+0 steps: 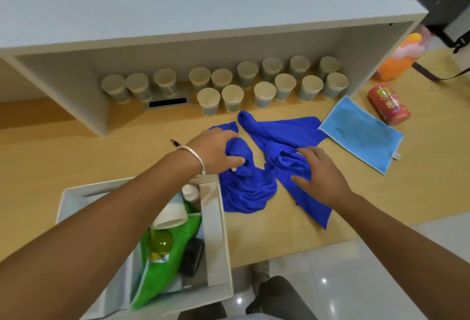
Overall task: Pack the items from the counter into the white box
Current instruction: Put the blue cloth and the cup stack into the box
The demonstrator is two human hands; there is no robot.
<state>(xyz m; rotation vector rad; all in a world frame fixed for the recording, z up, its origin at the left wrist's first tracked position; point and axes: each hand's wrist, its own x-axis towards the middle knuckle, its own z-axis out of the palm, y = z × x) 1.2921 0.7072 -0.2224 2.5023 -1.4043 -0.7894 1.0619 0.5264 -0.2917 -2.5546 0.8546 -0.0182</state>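
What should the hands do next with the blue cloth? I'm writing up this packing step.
Probably gather it into one bundle. The left hand already bunches one part of the blue cloth, the right hand lies on another, and the rest sprawls over the counter beside the white box.

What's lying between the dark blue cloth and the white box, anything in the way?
Nothing visible. The blue cloth, under the left hand and right hand, lies right beside the white box on bare counter. The box already holds a green cloth and bottles.

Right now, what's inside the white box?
In the white box: a green cloth, white ribbed cup, yellow-green ball, white bottle, dark block. The left forearm and cloth hide the rest.
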